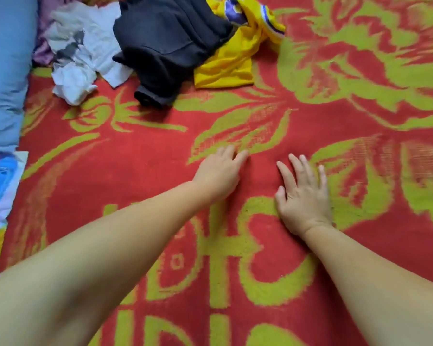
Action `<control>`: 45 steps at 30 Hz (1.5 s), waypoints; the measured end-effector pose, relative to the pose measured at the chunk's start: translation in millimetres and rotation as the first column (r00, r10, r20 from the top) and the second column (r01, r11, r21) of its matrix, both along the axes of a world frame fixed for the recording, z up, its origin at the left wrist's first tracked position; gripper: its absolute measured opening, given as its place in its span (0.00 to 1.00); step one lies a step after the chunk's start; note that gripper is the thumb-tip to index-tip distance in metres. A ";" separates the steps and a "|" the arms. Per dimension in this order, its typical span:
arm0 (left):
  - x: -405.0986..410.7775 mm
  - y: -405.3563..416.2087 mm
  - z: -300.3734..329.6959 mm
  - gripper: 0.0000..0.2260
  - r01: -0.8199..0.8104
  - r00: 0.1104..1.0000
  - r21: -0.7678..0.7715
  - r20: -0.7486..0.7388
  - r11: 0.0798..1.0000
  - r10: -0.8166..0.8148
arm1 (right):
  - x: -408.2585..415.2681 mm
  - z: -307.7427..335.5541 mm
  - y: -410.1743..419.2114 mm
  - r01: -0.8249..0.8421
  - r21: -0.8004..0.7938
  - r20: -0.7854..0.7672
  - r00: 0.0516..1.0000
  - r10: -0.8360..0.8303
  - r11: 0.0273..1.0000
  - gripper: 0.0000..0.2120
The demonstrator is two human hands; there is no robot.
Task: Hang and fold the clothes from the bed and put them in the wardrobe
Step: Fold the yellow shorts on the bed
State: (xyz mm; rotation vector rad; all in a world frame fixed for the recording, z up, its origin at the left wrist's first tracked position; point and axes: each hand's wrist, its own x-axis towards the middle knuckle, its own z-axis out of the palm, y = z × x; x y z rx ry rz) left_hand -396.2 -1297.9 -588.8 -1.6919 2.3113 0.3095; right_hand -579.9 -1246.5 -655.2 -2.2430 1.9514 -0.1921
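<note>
- The person is resting both hands on the red and green blanket point(298, 116) covering the bed, with both bare forearms reaching in from the lower edge of the view.
- The left hand point(219, 171) is lying palm down, its fingers slightly bent at the tips and touching the blanket, holding nothing.
- The right hand point(303, 198) is lying flat just beside it, fingers straight and spread a little, thumb out to the side, also holding nothing.
- The clothes are sitting in a loose heap at the far side of the bed, well apart from both hands.
- The dark garment point(165, 43) is lying in the middle of the heap, its long axis running away from the person, with a rolled cuff end pointing back toward the hands.
- The yellow jersey point(230, 58) with purple and white trim is lying crumpled against its right side, partly tucked under it.
- The white and grey garment point(83, 51) is lying bunched against its left side.
- A blue pillow point(5, 71) is lying along the left edge, its long axis running away from the person, with a multicoloured cloth point(0, 186) below it.
</note>
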 end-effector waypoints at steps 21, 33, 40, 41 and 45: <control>5.9 -146.7 -16.8 0.08 -0.229 0.966 -0.288 -0.185 0.930 0.180 | -0.6 -2.9 -9.7 0.005 -0.090 -0.001 1.000 -0.005 0.996 0.28; 2.9 94.5 -1.6 0.12 -0.299 0.931 0.319 -0.110 0.900 0.348 | 3.9 37.4 9.6 0.045 0.301 -0.063 0.998 -0.027 0.953 0.29; 3.7 249.8 122.1 0.18 -0.136 0.875 0.786 -0.189 0.602 0.445 | 22.9 117.7 146.7 -0.264 0.705 0.236 0.963 0.133 0.658 0.49; 5.3 257.2 149.4 0.18 -0.125 0.830 0.776 -0.259 0.618 0.493 | 23.8 131.1 159.9 -0.254 0.700 0.260 0.961 0.093 0.668 0.48; 27.6 253.5 268.5 0.10 -0.128 0.509 0.774 -0.485 0.620 0.711 | 27.9 213.2 172.2 -0.227 0.547 0.365 0.931 0.013 0.806 0.20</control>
